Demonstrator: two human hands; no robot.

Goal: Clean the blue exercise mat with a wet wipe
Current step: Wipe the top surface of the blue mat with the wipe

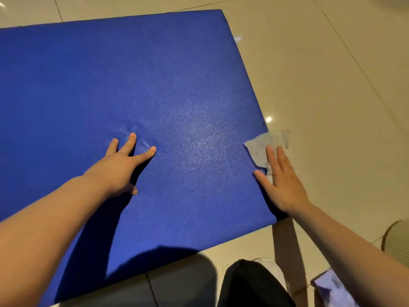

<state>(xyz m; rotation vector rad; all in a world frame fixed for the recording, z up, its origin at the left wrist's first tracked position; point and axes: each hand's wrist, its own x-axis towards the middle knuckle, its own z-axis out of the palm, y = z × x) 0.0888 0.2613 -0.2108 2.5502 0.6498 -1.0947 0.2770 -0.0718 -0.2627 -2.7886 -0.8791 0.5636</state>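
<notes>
The blue mat (137,89) fills the left and centre of the frame, lying on a table whose leg (285,247) shows at lower right over a pale tiled floor (332,74). The left hand (120,168) rests at centre on the mat, fingers (130,142) straight and spread. At the mat's right edge, the right hand (284,185) presses the wipe (263,146) with flat, extended fingers (273,157), gripping nothing.

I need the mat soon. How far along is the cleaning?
Mid-job. The right hand presses the wipe flat at the mat's right edge, and the left hand steadies the middle. No wet streaks show, so I cannot tell how much is wiped.
</notes>
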